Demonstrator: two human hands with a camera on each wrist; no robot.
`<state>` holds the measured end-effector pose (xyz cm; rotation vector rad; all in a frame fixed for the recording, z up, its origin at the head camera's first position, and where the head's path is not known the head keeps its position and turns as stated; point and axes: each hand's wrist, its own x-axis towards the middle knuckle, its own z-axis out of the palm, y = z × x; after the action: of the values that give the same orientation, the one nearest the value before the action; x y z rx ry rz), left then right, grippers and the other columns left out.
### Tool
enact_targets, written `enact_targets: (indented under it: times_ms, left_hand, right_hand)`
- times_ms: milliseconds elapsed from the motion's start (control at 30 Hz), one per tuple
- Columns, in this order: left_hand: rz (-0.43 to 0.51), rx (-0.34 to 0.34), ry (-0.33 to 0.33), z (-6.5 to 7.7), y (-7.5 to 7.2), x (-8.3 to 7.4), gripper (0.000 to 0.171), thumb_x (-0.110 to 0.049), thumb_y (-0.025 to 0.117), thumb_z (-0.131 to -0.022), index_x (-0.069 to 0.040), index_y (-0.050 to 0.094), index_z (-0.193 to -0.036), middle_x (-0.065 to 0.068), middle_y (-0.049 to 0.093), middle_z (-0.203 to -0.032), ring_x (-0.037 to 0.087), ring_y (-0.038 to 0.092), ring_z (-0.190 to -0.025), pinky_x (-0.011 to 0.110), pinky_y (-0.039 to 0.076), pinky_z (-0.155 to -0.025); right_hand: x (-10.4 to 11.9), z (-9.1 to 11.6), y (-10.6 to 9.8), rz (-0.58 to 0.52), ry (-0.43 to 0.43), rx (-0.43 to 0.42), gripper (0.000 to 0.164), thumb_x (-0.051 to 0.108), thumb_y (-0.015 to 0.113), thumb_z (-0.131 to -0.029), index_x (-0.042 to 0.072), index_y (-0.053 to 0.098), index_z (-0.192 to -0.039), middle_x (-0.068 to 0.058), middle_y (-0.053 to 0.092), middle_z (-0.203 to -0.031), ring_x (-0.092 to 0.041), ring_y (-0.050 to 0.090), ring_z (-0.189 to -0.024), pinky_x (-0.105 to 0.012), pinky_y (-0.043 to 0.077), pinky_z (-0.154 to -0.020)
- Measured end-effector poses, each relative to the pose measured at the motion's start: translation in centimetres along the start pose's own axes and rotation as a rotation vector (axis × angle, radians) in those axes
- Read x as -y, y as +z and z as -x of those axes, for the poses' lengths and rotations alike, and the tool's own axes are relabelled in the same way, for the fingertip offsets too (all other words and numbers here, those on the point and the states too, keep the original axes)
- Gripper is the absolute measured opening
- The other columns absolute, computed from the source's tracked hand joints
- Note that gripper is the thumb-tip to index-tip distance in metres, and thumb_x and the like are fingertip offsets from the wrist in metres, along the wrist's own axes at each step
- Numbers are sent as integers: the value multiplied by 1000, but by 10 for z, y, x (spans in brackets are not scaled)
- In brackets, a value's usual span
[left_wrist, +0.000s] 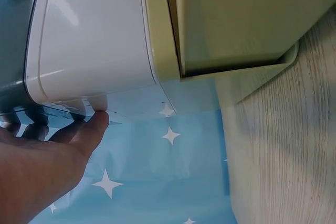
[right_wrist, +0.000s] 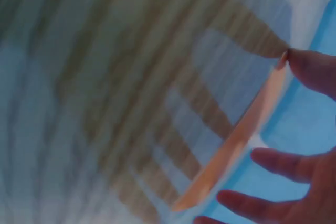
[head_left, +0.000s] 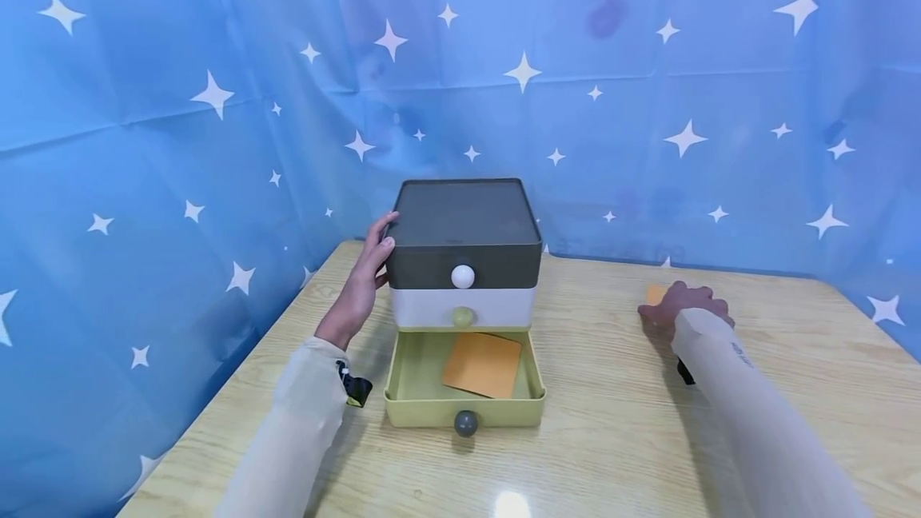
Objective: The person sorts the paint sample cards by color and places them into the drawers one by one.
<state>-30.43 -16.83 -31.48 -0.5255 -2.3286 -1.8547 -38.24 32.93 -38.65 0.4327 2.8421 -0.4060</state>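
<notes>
A small stacked drawer box (head_left: 468, 214) stands on the table, dark grey on top, white in the middle and olive green below. My left hand (head_left: 358, 286) rests along its left side, the thumb near the upper front corner. The green bottom drawer (head_left: 413, 366) is pulled out and holds an orange paper square (head_left: 484, 364) lying askew. Far to the right, my right hand (head_left: 687, 302) reaches over another orange paper square (head_left: 655, 294). In the right wrist view the thumb tip touches one corner of this sheet (right_wrist: 231, 150), and the fingers are spread just beyond its edge.
The wooden table (head_left: 583, 438) reaches out to both sides of the box. A blue curtain (head_left: 604, 118) with white stars hangs behind and to the left. The drawers have round knobs: white, green and a dark one (head_left: 466, 423) in front.
</notes>
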Motion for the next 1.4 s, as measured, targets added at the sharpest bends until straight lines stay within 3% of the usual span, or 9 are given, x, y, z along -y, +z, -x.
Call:
enact_targets:
  times_ms: [100,333,600,700,900,1033,1400]
  left_hand:
    - [6,0,3,-2,2,2,54,-50,24,-106,-40,16,-158,-7,1,-170,26,9,-158,68,17,-121]
    - [13,-2,9,-4,2,-1,54,-50,24,-106,-39,16,-158,-7,1,-170,27,9,-158,68,17,-121]
    - [3,2,3,-2,5,3,54,-51,24,-106,-41,16,-158,-10,0,-170,29,9,-158,68,18,-120]
    - [-7,-7,5,-2,5,3,54,-53,24,-106,-43,16,-158,-11,1,-170,28,10,-158,68,18,-121]
    - [12,-4,4,-1,7,4,54,-53,25,-105,-43,17,-157,-10,1,-170,29,10,-158,67,18,-121]
    - [3,9,-7,1,10,6,53,-53,25,-105,-43,17,-157,-10,1,-170,30,10,-158,66,18,-122]
    - [-9,-2,8,1,3,2,54,-53,22,-106,-42,15,-158,-10,0,-170,30,10,-158,67,18,-121]
  right_hand:
    - [-5,-4,-2,-20,25,39,96,65,54,-90,-9,26,-144,-43,32,-122,-65,37,-109,-64,42,-74]
    - [-4,2,-10,-49,18,2,84,55,59,-86,-9,35,-136,-42,34,-117,-62,35,-104,-68,42,-77]
    - [-16,-2,-6,-78,24,-25,90,61,68,-76,-5,41,-131,-46,28,-125,-60,34,-99,-67,43,-72]
    - [-17,0,-7,-75,-5,-26,93,61,70,-74,-6,42,-132,-46,27,-124,-58,32,-97,-65,43,-69]
    - [-14,16,-4,-65,-51,-40,75,52,68,-77,-6,52,-122,-43,30,-116,-56,28,-96,-63,42,-66]
    - [-16,27,2,-64,-93,-54,72,48,67,-79,-6,51,-123,-44,30,-118,-58,27,-97,-62,43,-66]
    - [4,55,1,-24,-272,-137,68,52,62,-88,-2,50,-128,-40,38,-126,-59,36,-102,-56,44,-65]
